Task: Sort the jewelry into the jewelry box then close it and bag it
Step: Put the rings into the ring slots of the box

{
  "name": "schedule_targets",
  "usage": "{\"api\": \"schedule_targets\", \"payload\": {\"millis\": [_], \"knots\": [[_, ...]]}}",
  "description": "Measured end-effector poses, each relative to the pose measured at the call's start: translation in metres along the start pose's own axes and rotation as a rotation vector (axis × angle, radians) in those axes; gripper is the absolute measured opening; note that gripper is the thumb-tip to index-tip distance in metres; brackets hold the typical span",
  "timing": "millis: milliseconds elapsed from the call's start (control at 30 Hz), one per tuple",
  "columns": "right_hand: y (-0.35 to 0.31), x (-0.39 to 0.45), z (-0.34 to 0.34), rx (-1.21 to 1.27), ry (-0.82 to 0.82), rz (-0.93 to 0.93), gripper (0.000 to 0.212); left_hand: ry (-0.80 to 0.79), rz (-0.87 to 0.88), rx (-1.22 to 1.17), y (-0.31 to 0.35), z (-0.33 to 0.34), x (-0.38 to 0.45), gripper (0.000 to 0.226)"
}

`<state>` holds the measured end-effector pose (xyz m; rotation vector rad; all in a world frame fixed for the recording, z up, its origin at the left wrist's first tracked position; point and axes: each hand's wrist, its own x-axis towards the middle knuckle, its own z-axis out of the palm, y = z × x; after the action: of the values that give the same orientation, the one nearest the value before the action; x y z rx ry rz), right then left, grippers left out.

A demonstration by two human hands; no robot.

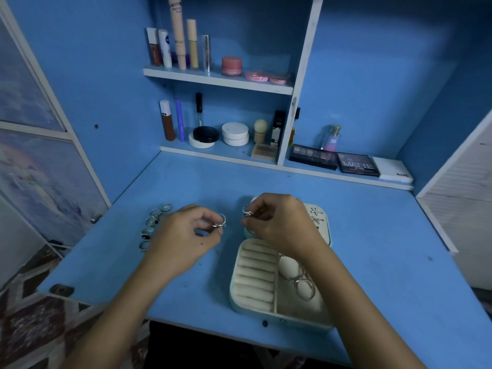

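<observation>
Head view of a blue desk (372, 235) with an open jewelry box (255, 278) lying on it, taken here as the landmark. The box base holds a column of cream ring rolls (257, 272) on its left side and, to their right, a compartment containing several silver hoops (303, 287). The raised lid (323, 222), at the far edge of the box, carries two star-shaped pieces (316, 214) on its inner face.

The left hand (183, 233) is held over the desk just left of the box, its thumb and forefinger pinching a silver ring (220, 222) with a small ornament. The right hand (279, 222) is above the far part of the box, in front of the lid, its fingers curled around a second small silver piece (248, 212); whether this piece is a ring or an earring cannot be told. The two hands are near each other but apart.

Further left of the box, beyond the left hand, a row of rings (153, 226) lies on the desk surface.

Behind the box, against the back wall, shelves (218, 81) carry cosmetic tubes, jars and compacts. To the far right of the box, on the low ledge, lie eyeshadow palettes (356, 163) and a small perfume bottle (332, 137).
</observation>
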<state>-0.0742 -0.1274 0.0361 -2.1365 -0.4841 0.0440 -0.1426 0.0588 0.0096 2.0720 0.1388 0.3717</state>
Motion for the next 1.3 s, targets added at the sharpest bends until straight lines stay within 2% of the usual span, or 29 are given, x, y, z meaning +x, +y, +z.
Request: {"api": "schedule_targets", "payload": {"millis": [167,467,767,933,1167,1233,1300], "knots": [[0.008,-0.015,-0.014,-0.029,0.054,-0.017,0.01,-0.013,-0.005,-0.052,0.006,0.01,0.0,0.02],[0.019,-0.036,-0.024,-0.031,0.101,-0.048,0.019,-0.102,0.264,0.103,0.013,0.013,-0.004,0.013],[0.024,-0.051,-0.022,-0.157,0.074,-0.132,0.024,-0.169,0.428,0.212,0.022,0.015,-0.011,0.028],[0.033,-0.053,-0.02,-0.176,0.058,-0.294,0.025,-0.185,0.414,0.238,0.019,0.019,-0.011,0.027],[0.038,-0.058,-0.022,-0.192,0.013,-0.264,0.036,-0.21,0.416,0.253,0.014,0.023,-0.011,0.037],[0.037,-0.059,-0.025,-0.167,0.006,-0.201,0.033,-0.208,0.414,0.25,0.013,0.023,-0.011,0.03],[0.037,-0.059,-0.025,-0.189,0.022,-0.225,0.026,-0.204,0.43,0.245,0.014,0.024,-0.011,0.024]]}}
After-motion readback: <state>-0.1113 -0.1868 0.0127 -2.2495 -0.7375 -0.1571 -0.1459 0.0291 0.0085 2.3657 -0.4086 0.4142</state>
